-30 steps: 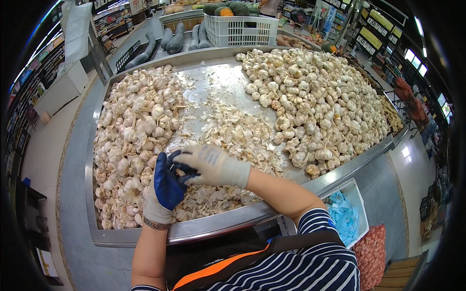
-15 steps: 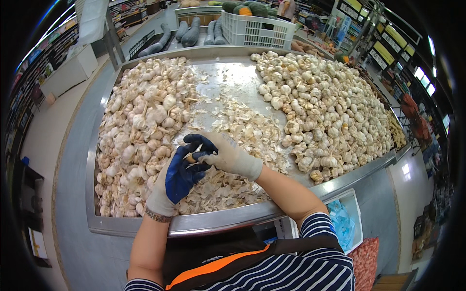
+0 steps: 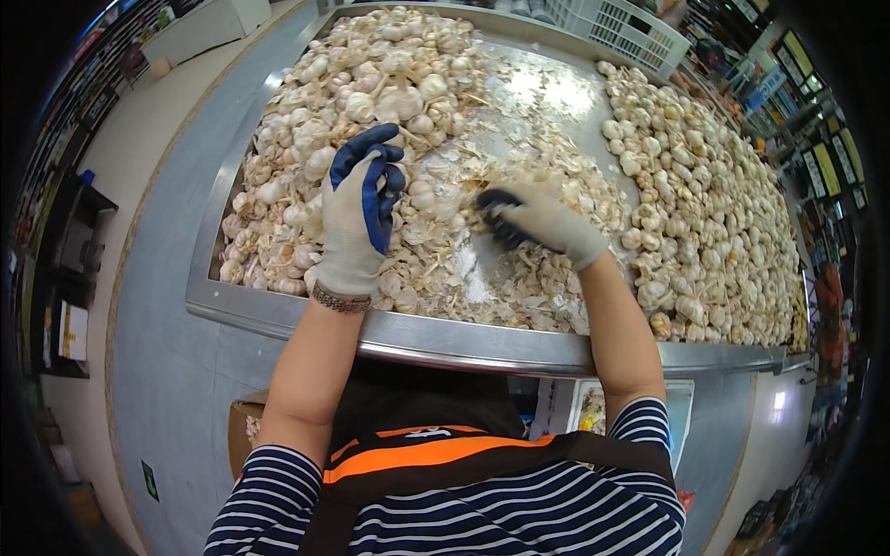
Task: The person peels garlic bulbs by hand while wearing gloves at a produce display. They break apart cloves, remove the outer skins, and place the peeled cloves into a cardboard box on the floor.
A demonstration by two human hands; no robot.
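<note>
Both hands wear grey gloves with dark blue palms and fingers. My left hand (image 3: pixel 357 208) is over the near part of the left heap of garlic bulbs (image 3: pixel 315 69). Its fingers are loosely bent and apart, with nothing visible between them; a single garlic bulb (image 3: pixel 422 195) is just beside the fingertips. To its right, my right hand (image 3: pixel 538 221) hovers low over the loose papery garlic skins (image 3: pixel 547 292) in the middle. Motion smears its fingers, so whether they hold anything cannot be made out.
A metal-rimmed display table (image 3: pixel 464 340) holds the garlic. On its right side is a second heap of bulbs (image 3: pixel 705 213). A white plastic crate (image 3: pixel 626 32) stands beyond the far edge. Below the near rim are a white foam box (image 3: pixel 680 408) and a cardboard box (image 3: pixel 243 431).
My hands were together around a small brownish piece; now they are apart, the right one moved rightward over the skins. The view has shifted, bringing the near rim higher.
</note>
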